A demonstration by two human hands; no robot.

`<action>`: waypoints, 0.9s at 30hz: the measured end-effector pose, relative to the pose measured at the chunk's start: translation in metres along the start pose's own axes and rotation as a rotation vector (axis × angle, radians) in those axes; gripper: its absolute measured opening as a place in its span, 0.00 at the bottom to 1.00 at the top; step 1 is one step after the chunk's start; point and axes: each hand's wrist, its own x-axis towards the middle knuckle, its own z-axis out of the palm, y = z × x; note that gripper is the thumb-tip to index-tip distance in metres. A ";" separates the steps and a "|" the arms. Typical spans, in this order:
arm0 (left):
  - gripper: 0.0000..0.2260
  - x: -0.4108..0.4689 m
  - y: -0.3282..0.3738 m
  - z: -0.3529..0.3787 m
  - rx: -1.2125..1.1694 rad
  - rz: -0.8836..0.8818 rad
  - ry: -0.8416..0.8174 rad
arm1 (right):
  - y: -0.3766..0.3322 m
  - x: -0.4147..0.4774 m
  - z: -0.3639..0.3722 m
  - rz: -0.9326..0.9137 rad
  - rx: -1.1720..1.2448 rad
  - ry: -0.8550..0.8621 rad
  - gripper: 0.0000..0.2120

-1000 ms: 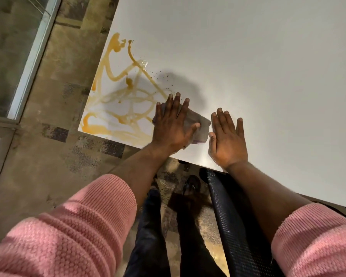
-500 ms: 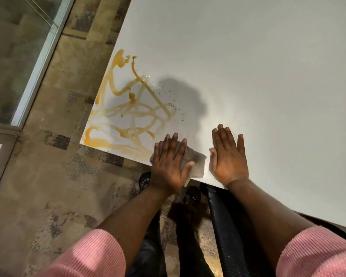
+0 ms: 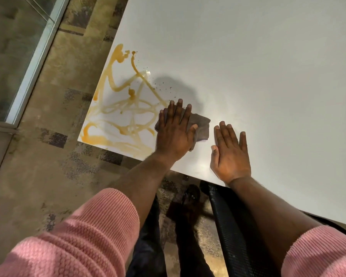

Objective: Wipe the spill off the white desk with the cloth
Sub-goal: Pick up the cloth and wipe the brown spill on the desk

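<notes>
An orange-brown spill [image 3: 121,114] runs in streaks and smears over the near left corner of the white desk [image 3: 248,66], with dark specks at its upper right edge. My left hand [image 3: 174,130] lies flat, fingers spread, pressing a folded grey cloth [image 3: 201,127] onto the desk at the spill's right edge; most of the cloth is under my palm. My right hand [image 3: 230,152] rests flat and empty on the desk just right of the cloth, near the front edge.
A black mesh chair [image 3: 228,226] stands under the desk's front edge below my right arm. My legs and a dark shoe [image 3: 190,196] are over patterned carpet [image 3: 38,176]. A glass partition with a metal frame [image 3: 34,64] runs along the left.
My left hand has slid the cloth away from the desk's front edge and up toward the spill's right side, after pulling it down toward the edge earlier. My right hand has stayed flat.
</notes>
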 end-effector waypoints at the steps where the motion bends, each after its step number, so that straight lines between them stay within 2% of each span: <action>1: 0.30 -0.012 0.000 0.002 -0.002 -0.011 0.005 | 0.000 0.000 0.000 -0.001 -0.006 -0.002 0.30; 7: 0.30 -0.100 -0.004 0.018 0.109 -0.052 -0.047 | -0.001 0.001 -0.001 0.006 -0.026 -0.022 0.30; 17: 0.30 -0.028 -0.027 -0.013 -0.016 -0.102 -0.032 | -0.001 0.000 -0.002 0.014 -0.041 -0.052 0.31; 23: 0.30 -0.098 -0.030 -0.005 -0.010 -0.258 -0.056 | -0.034 0.008 -0.005 -0.046 -0.007 -0.045 0.31; 27: 0.30 -0.115 -0.057 -0.011 -0.012 -0.314 -0.064 | -0.066 0.011 0.006 -0.015 0.002 -0.047 0.33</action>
